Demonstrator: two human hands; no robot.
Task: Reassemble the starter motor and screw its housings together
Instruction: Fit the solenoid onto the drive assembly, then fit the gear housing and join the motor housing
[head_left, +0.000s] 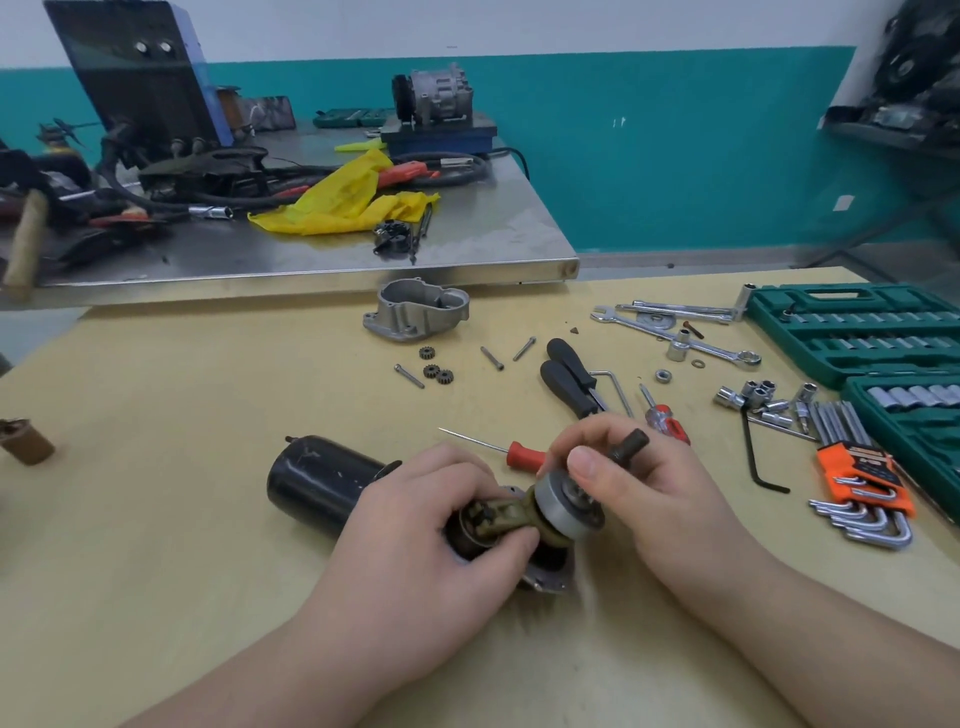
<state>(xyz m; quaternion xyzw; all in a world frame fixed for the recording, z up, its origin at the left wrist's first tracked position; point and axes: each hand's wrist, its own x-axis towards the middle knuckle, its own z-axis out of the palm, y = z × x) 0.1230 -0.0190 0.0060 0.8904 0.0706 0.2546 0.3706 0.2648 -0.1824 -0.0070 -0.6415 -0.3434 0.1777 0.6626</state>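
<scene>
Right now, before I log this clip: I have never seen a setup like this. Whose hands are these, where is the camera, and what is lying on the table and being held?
There is no machine here: a person works with two bare hands, filmed by one wide-angle camera worn on the head, looking forward and down.

The left hand grips the dark end of the black cylindrical starter motor body, which lies on the pale wooden table. The right hand pinches a grey metal disc part with a dark shaft, holding it against that end.

Further back lie a grey cast-metal housing, three small dark gears, three loose long screws, and a red-handled screwdriver. To the right are orange-held hex keys, wrenches and green socket cases.
</scene>
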